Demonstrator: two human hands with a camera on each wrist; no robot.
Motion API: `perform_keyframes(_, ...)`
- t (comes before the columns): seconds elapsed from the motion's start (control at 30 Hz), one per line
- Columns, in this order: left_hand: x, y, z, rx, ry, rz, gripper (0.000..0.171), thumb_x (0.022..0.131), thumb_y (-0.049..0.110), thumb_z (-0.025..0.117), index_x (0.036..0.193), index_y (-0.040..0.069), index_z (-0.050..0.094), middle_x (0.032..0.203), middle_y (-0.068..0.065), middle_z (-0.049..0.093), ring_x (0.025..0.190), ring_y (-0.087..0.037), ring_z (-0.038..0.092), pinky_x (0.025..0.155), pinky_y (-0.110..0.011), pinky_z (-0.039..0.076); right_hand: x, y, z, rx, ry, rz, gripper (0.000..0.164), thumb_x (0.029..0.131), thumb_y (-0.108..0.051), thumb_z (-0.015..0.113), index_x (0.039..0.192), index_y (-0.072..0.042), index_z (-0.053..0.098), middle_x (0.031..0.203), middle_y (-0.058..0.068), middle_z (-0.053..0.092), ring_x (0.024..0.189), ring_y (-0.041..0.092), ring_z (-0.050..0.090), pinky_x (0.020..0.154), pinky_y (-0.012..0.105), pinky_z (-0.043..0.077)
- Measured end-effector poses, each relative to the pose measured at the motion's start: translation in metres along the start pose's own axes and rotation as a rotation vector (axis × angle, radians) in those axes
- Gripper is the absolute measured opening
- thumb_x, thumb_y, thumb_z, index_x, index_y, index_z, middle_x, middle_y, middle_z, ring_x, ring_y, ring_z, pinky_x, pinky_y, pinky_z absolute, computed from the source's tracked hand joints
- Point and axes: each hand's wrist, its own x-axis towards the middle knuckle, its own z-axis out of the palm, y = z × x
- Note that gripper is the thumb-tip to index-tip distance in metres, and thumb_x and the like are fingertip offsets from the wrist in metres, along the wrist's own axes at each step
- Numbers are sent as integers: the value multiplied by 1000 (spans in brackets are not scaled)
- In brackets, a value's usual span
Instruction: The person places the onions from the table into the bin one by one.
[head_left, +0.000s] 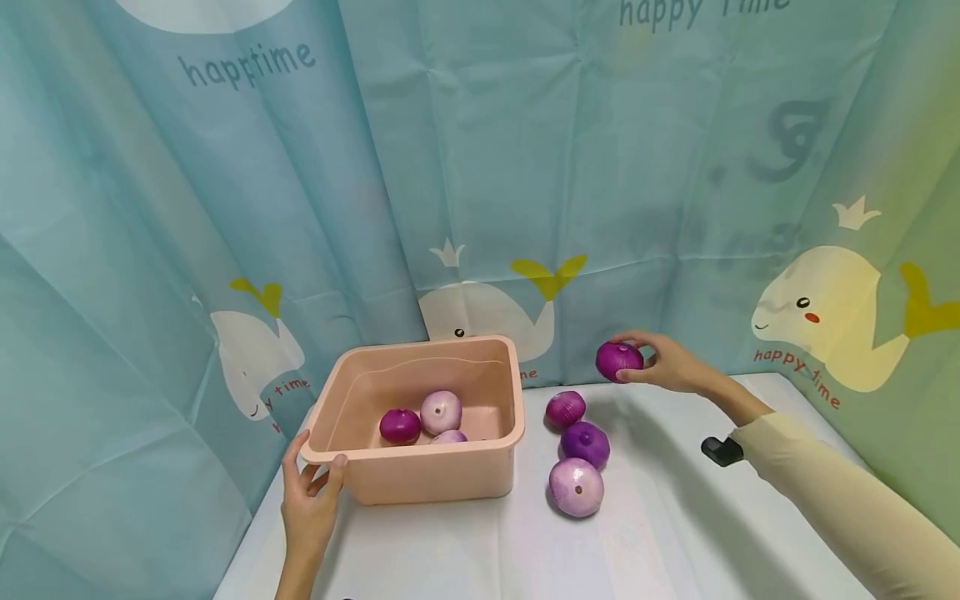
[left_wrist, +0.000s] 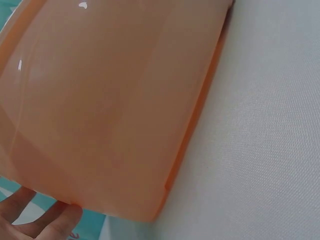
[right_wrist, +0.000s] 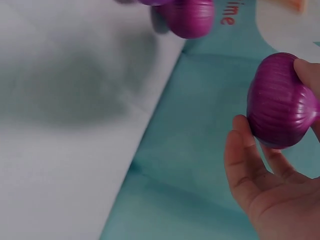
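My right hand (head_left: 663,362) holds a dark purple onion (head_left: 619,361) above the table's back edge. In the right wrist view the thumb and fingers pinch that onion (right_wrist: 280,100) from its sides. My left hand (head_left: 309,508) grips the front left corner of a peach plastic bin (head_left: 427,479), thumb at the front rim and fingers along the left side. Inside the bin lie a dark purple onion (head_left: 400,426), a pale onion (head_left: 441,412) and another pale one (head_left: 450,437), partly hidden by the front rim. The left wrist view shows fingers (left_wrist: 65,220) against the bin's wall (left_wrist: 100,110).
Right of the bin, a row on the white table (head_left: 480,550) holds a magenta onion (head_left: 566,409), a purple onion (head_left: 585,445) and a pale onion (head_left: 576,487). A blue-green curtain (head_left: 510,167) with whale prints hangs behind and at both sides.
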Motion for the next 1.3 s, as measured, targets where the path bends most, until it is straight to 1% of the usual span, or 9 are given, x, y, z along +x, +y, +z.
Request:
perform_keyframes(0.1, 1, 0, 0, 10, 2, -1, 70, 101, 25, 68, 160, 28, 30, 160, -13, 37, 110, 10, 49, 83, -2, 44, 3, -5, -5, -5, 40, -8, 56, 87, -15, 84, 137, -5, 60, 120, 25, 59, 66, 21, 63, 62, 28, 54)
perform_keyframes(0.2, 1, -1, 1, 15, -1, -13, 71, 101, 26, 68, 160, 28, 29, 161, -13, 36, 110, 8, 49, 83, -3, 44, 5, -8, -8, -16, 76, -9, 56, 88, -16, 84, 137, -7, 60, 121, 25, 58, 63, 19, 61, 60, 28, 52)
perform_keyframes(0.37, 0, 0, 1, 7, -10, -33, 72, 101, 28, 68, 160, 30, 28, 161, -14, 36, 110, 6, 50, 81, -3, 46, 5, -10, -9, -44, 107, -6, 55, 88, -19, 84, 136, -9, 61, 123, 24, 59, 60, 15, 61, 58, 27, 50)
perform_keyframes(0.5, -1, 1, 1, 6, -8, -37, 72, 100, 28, 69, 160, 30, 29, 160, -15, 37, 108, 5, 51, 80, -3, 46, 4, -11, -8, -39, 109, -3, 55, 87, -21, 85, 136, -10, 61, 122, 23, 59, 61, 16, 62, 58, 28, 51)
perform_keyframes(0.73, 0, 2, 1, 36, 7, -22, 72, 101, 29, 69, 160, 29, 29, 160, -14, 37, 109, 10, 48, 84, -1, 42, 5, -12, -9, -47, 114, -4, 55, 87, -21, 85, 136, -10, 61, 123, 23, 59, 62, 20, 63, 59, 28, 51)
perform_keyframes(1.0, -1, 2, 1, 21, 6, -32, 72, 101, 29, 69, 160, 29, 29, 160, -14, 37, 110, 8, 47, 83, -2, 43, 6, -15, -7, -67, 97, 14, 56, 87, -22, 85, 137, -11, 61, 124, 22, 58, 60, 16, 62, 58, 29, 51)
perform_keyframes(1.17, -1, 3, 1, 16, 4, -29, 72, 101, 28, 69, 161, 29, 28, 160, -14, 37, 110, 8, 48, 82, -2, 44, 11, -23, -7, -73, 88, -5, 55, 87, -22, 84, 136, -10, 61, 122, 22, 58, 60, 17, 61, 58, 29, 49)
perform_keyframes(1.3, -1, 3, 0, 21, 1, -27, 72, 101, 29, 69, 161, 29, 29, 159, -16, 39, 108, 8, 49, 81, -2, 44, 18, -33, -8, -92, 63, -19, 56, 87, -23, 85, 137, -12, 61, 123, 20, 60, 62, 16, 61, 60, 30, 51)
